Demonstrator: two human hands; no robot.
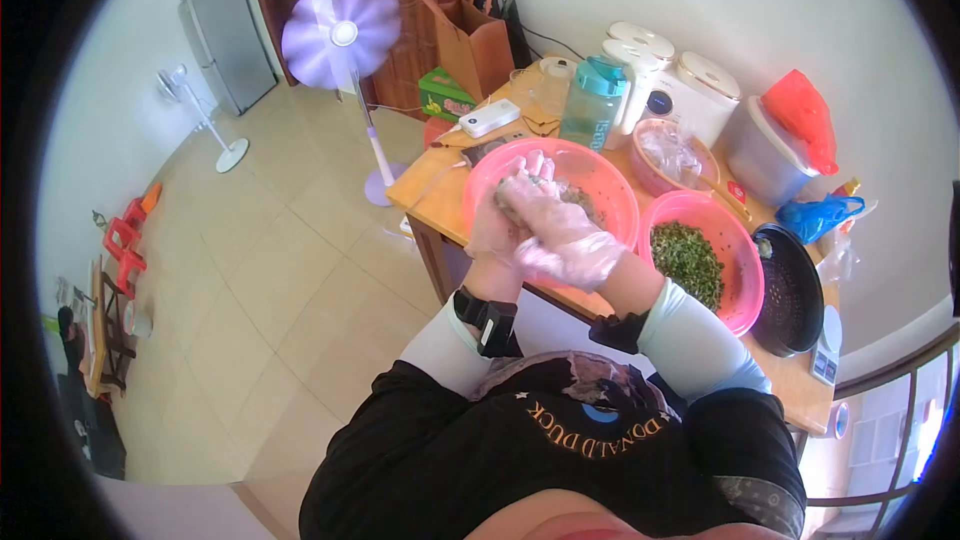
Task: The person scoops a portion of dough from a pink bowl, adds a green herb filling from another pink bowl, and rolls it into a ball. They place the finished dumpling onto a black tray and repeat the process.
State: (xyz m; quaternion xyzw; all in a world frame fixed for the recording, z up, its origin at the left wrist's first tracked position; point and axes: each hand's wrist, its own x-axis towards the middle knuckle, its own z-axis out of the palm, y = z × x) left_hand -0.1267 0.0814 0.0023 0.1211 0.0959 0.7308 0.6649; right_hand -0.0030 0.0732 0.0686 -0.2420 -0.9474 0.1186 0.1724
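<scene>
Both hands wear clear plastic gloves and are pressed together over a large pink basin [618, 180]. My left hand [492, 228] is underneath on the left, fingers curled upward. My right hand [565, 235] lies across it, cupped over its palm. Between them shows part of a grey-green lump [507, 202], mostly hidden by the fingers. Some greyish mixture [582, 202] lies inside the basin behind the right hand. A second pink basin [745, 280], to the right, holds chopped green leaves [687, 265].
On the wooden table [430, 190] stand a teal bottle [592, 100], white appliances [708, 90], a small bowl [655, 175] with a plastic bag, a black round pan [788, 290], a scale [828, 345] and a blue bag [815, 215]. A purple fan [343, 35] stands on the floor.
</scene>
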